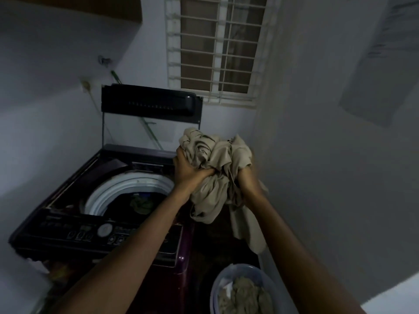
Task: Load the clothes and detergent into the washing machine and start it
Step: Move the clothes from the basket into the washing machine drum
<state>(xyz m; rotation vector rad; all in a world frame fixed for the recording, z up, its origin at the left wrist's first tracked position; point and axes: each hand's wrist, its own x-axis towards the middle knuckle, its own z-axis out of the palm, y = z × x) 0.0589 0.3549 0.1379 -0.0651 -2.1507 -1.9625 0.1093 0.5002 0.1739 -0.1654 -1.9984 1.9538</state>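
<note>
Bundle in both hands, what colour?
Beige bundle, faint dark lines near its top; head view, gripped by left hand and right hand.

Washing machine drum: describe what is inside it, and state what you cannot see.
Inside the drum, a greenish garment and something blue lie low down. The left hand, its forearm and the beige cloth cover the drum's right side; the bottom is dark.

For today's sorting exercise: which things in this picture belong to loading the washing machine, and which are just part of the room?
Part of the job:
beige garment, bunched in the left hand and right hand
washing machine, lid up, clothes already in the drum
laundry basket with more clothes

Just there:
barred window
wall socket
</note>
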